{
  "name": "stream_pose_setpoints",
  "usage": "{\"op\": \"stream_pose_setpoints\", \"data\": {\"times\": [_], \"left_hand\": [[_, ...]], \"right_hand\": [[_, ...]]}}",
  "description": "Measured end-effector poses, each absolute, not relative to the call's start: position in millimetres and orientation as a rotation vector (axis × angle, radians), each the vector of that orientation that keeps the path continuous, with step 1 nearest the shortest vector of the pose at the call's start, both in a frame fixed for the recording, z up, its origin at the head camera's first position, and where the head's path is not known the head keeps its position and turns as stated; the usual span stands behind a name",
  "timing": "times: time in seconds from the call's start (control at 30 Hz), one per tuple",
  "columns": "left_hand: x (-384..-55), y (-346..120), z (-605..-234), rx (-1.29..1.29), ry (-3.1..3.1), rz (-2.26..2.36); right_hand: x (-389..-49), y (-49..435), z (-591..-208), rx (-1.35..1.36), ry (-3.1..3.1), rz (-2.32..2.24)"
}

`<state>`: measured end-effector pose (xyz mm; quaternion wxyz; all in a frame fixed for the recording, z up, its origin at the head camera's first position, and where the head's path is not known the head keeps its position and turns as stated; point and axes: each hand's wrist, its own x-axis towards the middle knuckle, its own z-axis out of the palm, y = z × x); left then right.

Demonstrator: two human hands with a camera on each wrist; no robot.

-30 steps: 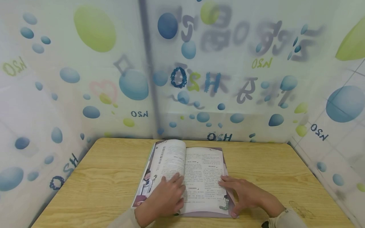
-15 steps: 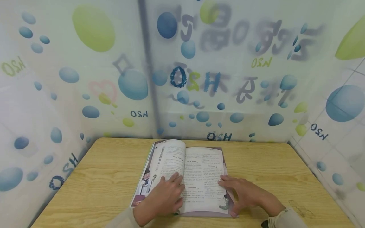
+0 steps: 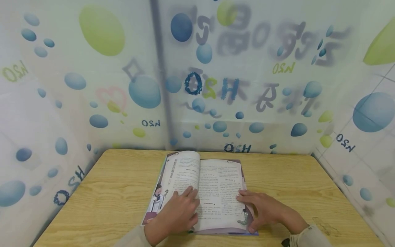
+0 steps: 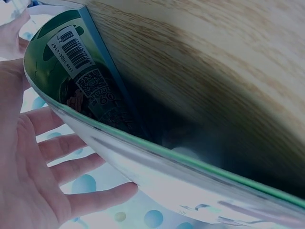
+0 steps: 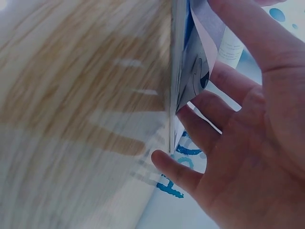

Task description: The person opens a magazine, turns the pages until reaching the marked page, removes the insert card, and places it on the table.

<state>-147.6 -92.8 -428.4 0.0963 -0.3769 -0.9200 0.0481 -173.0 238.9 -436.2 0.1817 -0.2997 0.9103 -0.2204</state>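
1. Bluish paper (image 3: 247,234) shows at the near right corner of the open book (image 3: 219,192), where half a second ago the lilac border (image 3: 220,231) ran to the edge. I judge that a leaf has begun to part from those beneath; how many, I cannot count.
2. On my screen the right hand (image 3: 268,209) has its thumb at that corner, a touch farther up than before, and its fingers wide apart along the book's right edge. Close up, the lifted leaf (image 5: 193,71) bends away from the stack beside them.
3. The left hand (image 3: 182,209) looks unchanged: it rests across the near part of the left page (image 3: 185,171), fingers relaxed and pointing far, toward the spine.
4. From that wrist I see the green cover (image 4: 50,78) bowed off the worktop (image 3: 290,178), leaving a shadowed gap; I judge this side less steady.
5. The book lies mid-worktop, its far end close to the patterned sheeting (image 3: 253,103), so I count little room there. Wood stretches wide left and right, giving sideways movement more space.
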Motion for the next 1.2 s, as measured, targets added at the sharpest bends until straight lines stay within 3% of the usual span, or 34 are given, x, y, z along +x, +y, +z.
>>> {"op": "stream_pose_setpoints", "data": {"times": [1.2], "left_hand": [[-146.5, -82.2, -426.2, -1.1, -2.807, 0.204]], "right_hand": [[-174.2, 233.2, -431.8, -0.846, 2.622, -0.64]]}}
